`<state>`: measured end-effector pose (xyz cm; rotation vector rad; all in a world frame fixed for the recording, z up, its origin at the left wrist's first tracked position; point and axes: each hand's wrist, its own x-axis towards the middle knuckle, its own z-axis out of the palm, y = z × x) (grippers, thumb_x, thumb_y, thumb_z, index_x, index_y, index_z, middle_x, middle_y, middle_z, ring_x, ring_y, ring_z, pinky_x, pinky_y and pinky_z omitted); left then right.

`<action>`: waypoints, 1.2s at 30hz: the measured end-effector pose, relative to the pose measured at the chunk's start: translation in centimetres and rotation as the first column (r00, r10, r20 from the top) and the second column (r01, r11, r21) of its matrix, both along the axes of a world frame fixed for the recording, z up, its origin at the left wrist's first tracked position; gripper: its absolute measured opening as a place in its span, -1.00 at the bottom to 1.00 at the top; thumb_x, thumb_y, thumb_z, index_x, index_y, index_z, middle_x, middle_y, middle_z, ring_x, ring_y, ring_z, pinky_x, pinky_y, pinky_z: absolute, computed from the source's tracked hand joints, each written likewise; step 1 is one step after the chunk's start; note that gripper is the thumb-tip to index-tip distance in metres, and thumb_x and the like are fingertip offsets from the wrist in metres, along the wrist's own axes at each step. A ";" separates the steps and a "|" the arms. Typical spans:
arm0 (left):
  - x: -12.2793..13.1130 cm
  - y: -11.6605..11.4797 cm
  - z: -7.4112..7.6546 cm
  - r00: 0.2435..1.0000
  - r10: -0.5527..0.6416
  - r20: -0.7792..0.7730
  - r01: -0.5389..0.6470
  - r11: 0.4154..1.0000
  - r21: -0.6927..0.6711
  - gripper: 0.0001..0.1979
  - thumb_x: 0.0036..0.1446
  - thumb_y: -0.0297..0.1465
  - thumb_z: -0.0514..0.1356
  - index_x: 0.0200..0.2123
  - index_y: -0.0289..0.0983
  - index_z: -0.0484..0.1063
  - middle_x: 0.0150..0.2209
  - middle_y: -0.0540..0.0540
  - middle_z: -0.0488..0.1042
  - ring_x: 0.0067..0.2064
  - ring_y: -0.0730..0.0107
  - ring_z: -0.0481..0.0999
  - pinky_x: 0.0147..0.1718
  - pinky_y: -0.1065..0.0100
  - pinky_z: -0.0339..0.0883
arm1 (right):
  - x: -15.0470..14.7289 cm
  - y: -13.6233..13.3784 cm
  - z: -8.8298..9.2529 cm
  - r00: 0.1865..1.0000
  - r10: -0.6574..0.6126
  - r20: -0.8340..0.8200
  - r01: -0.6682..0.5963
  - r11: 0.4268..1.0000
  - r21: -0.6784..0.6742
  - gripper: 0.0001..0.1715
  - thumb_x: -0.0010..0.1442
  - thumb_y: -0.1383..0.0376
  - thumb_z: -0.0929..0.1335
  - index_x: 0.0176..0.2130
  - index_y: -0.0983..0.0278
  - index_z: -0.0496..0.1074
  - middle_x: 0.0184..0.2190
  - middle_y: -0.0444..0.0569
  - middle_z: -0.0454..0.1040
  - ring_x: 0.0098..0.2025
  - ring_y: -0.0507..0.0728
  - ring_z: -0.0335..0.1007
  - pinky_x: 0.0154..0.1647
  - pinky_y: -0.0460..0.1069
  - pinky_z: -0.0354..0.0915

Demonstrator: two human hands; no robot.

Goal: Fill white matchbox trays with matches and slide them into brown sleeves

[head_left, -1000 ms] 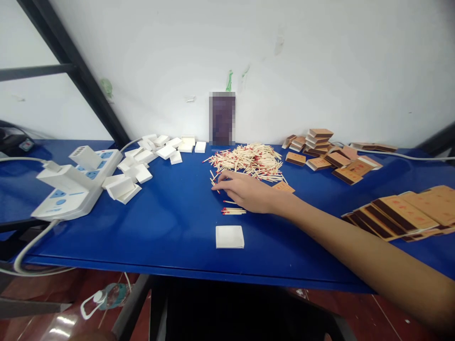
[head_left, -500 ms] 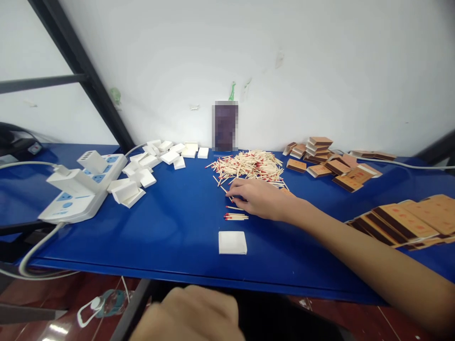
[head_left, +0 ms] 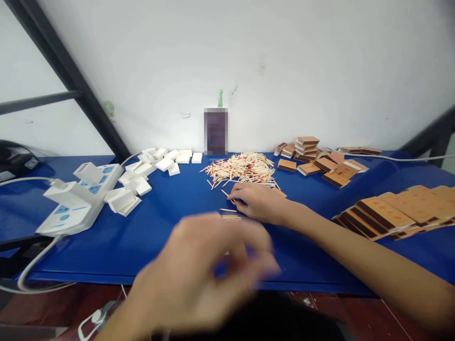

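My right hand (head_left: 254, 201) is low over the table, just in front of a heap of red-tipped matches (head_left: 249, 168). Its thumb and fingertips pinch a single match (head_left: 225, 193). Nearer to me lie a loose match (head_left: 228, 210) and a small row of matches (head_left: 232, 217), partly covered by my left hand (head_left: 209, 270). That hand hangs large in the foreground with its fingers curled. Motion smears it, so whether it grips anything is unclear. The white matchbox tray on the near side of the table is hidden behind it.
White matchbox trays (head_left: 142, 170) are scattered at the back left beside a power strip (head_left: 81, 199) with plugged-in chargers. Matchbox sleeves (head_left: 323, 163) pile up at back right, with a larger row of sleeves (head_left: 401, 213) nearer. A pixelated dark rectangle (head_left: 216, 131) stands by the wall.
My left hand has risen from below the table edge to over its near side, now covering the white tray. My right hand stays at the match by the heap. The view has shifted slightly.
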<state>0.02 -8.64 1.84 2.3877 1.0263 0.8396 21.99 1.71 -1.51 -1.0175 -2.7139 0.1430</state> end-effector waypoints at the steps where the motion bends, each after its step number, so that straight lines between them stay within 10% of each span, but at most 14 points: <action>1: 0.8 1.9 1.1 0.999 0.045 0.029 -0.045 0.999 0.028 -0.78 0.33 -0.18 0.07 -0.21 -0.15 0.42 -0.55 0.08 0.38 -0.50 0.54 0.36 -0.48 0.37 0.21 | 0.0 0.0 -0.2 0.999 -0.007 -0.032 0.006 1.000 -0.005 -0.71 0.25 0.43 0.26 -0.17 0.31 0.56 -0.20 0.07 0.53 -0.22 0.14 0.43 -0.25 0.01 0.26; 4: 1.2 7.4 2.2 0.996 0.088 0.010 -0.088 0.995 0.051 -0.80 0.20 -0.25 0.22 -0.39 -0.25 0.42 -0.59 0.09 0.39 -0.54 0.54 0.32 -0.49 0.41 0.18 | -0.1 0.1 -0.8 0.987 -0.033 -0.156 0.030 0.999 -0.022 -0.74 0.20 0.46 0.28 -0.19 0.31 0.54 -0.24 0.05 0.52 -0.26 0.11 0.41 -0.24 0.00 0.26; 11: -1.8 15.7 -1.9 0.953 0.202 -0.224 -0.163 0.970 0.181 -0.53 0.25 -0.23 0.06 -0.68 -0.29 0.23 -0.62 0.01 0.27 -0.55 0.50 0.21 -0.47 0.35 0.04 | 0.1 0.5 -1.5 0.954 -0.149 -0.260 0.136 0.988 -0.070 -0.76 0.09 0.52 0.28 -0.29 0.28 0.46 -0.46 -0.10 0.43 -0.44 0.03 0.27 -0.36 -0.05 0.18; 23: -1.9 14.3 -3.0 0.978 0.185 -0.101 -0.162 0.967 0.198 -0.63 0.24 -0.28 0.08 -0.59 -0.30 0.32 -0.68 0.10 0.18 -0.60 0.56 0.11 -0.51 0.39 0.00 | 0.1 1.6 -1.4 0.973 -0.146 -0.177 0.146 0.989 -0.011 -0.63 0.17 0.53 0.24 -0.10 0.29 0.49 -0.31 0.02 0.48 -0.21 0.15 0.36 -0.14 0.04 0.26; 31: -3.6 15.3 -3.7 0.982 0.067 -0.174 -0.027 0.974 0.225 -0.72 0.33 -0.33 0.01 -0.07 -0.26 0.47 -0.25 -0.08 0.52 -0.35 0.41 0.43 -0.33 0.36 0.27 | 0.6 2.0 -0.3 0.999 0.028 0.030 -0.030 0.997 0.073 -0.42 0.21 0.59 0.18 0.11 0.28 0.45 -0.18 0.10 0.52 -0.12 0.20 0.36 -0.09 0.09 0.26; 36: -4.1 15.6 -3.7 0.995 -0.047 -0.082 0.063 0.977 0.206 -0.71 0.33 -0.40 -0.02 -0.12 -0.25 0.50 -0.28 -0.08 0.52 -0.29 0.41 0.49 -0.27 0.35 0.34 | 0.0 2.5 0.7 0.993 0.079 0.083 -0.081 0.997 0.018 -0.57 0.30 0.50 0.22 0.02 0.27 0.52 -0.16 0.10 0.52 -0.15 0.17 0.40 -0.12 0.05 0.27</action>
